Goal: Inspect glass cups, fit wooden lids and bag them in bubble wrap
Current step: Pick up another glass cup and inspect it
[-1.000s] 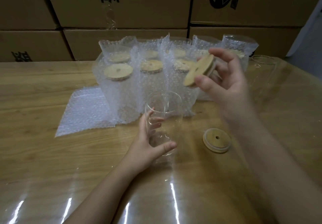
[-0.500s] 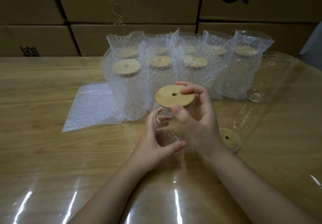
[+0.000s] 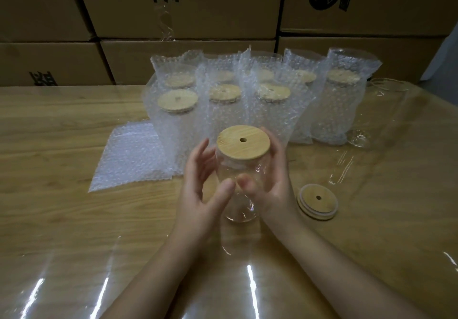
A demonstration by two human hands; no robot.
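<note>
Holding the glass cup (image 3: pixel 231 169) upright between both hands, we log it at the middle front of the counter (image 3: pixel 62 219). We cannot tell whether its base touches the surface. A round wooden lid (image 3: pixel 243 142) with a small centre hole sits flat on the cup's mouth.

Our left hand (image 3: pixel 198 184) clasps the cup's left side, with the fingers reaching toward the far wall and the thumb on the near wall. Our right hand (image 3: pixel 271 182) wraps the right side, its thumb also on the near wall. The two thumb tips are close together.

Just right of the right hand, a spare lid (image 3: pixel 318 201) lies flat on the counter, hole up and apart from the cup. To the left, an empty bubble-wrap bag (image 3: pixel 133 155) lies flat.

Behind the cup stand two rows of bagged cups (image 3: pixel 247 110), each lidded and upright in bubble wrap with the bag tops open. At the right end of the rows stands a bare glass (image 3: pixel 360 140) with no lid.

Stacked cardboard boxes (image 3: pixel 198 3) with black printing form a wall along the counter's far edge. The counter surface is wood-grained and glossy, with streaks of glare near us.
</note>
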